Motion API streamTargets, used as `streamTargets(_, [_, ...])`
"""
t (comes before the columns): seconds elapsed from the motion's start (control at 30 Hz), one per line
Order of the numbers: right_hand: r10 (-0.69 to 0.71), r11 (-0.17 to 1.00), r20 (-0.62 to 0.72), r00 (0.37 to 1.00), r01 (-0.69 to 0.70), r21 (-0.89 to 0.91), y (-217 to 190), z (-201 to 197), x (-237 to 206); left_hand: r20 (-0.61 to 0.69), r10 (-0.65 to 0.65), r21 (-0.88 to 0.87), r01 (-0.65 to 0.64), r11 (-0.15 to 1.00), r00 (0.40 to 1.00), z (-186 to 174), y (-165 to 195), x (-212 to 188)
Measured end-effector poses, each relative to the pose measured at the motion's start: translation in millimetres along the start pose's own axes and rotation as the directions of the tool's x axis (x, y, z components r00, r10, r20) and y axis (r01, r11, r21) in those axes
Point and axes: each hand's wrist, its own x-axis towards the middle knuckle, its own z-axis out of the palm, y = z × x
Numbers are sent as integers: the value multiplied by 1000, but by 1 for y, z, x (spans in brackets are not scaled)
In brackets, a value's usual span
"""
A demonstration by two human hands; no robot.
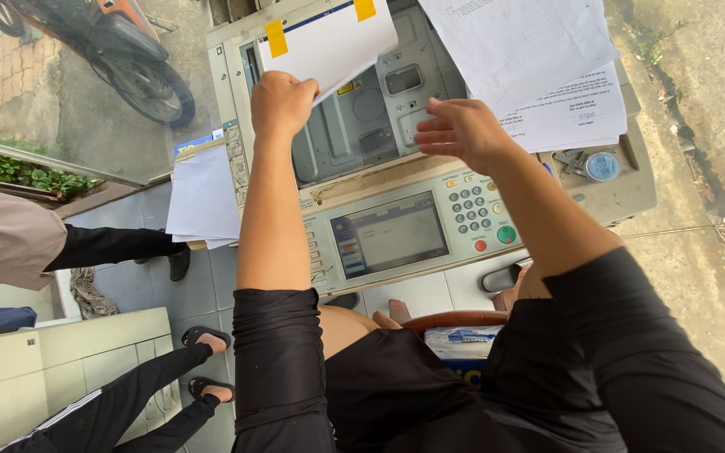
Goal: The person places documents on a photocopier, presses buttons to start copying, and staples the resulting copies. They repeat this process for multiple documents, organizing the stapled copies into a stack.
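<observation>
Fingers of left hand (283,102) grasp white paper sheet with yellow tabs (329,38) over grey photocopier (379,134); right hand (460,130) released, hovering; placing underway.

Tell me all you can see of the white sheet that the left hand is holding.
The white sheet is thin paper, blank on the visible side, with two yellow sticky tabs and a dark stripe along its top edge. The left hand pinches its lower corner, holding it tilted above the copier's feeder. The right hand is apart from it.
</observation>
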Motion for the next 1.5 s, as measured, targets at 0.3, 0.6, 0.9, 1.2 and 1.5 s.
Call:
streamTargets(0.3, [88, 910, 176, 980, -151, 387, 2, 67, 38, 148, 35, 28, -39, 999, 988, -21, 2, 16])
streamTargets(0.6, [151, 953, 163, 975, -187, 240, 5, 79, 61, 114, 80, 12, -81, 997, 990, -15, -6, 12])
streamTargets(0.9, [-224, 817, -199, 954, 73, -572, -18, 7, 22, 9, 66, -46, -66, 997, 998, -15, -16, -4])
streamTargets(1.2, [-249, 808, -436, 865, -62, -586, -67, -160, -48, -23, 118, 17, -118, 993, 993, 51, 46, -24])
streamTargets(1.5, [-562, 184, -197, 804, -111, -977, -69, -228, 15, 210, 236, 134, -267, 954, 949, 183, 179, -44])
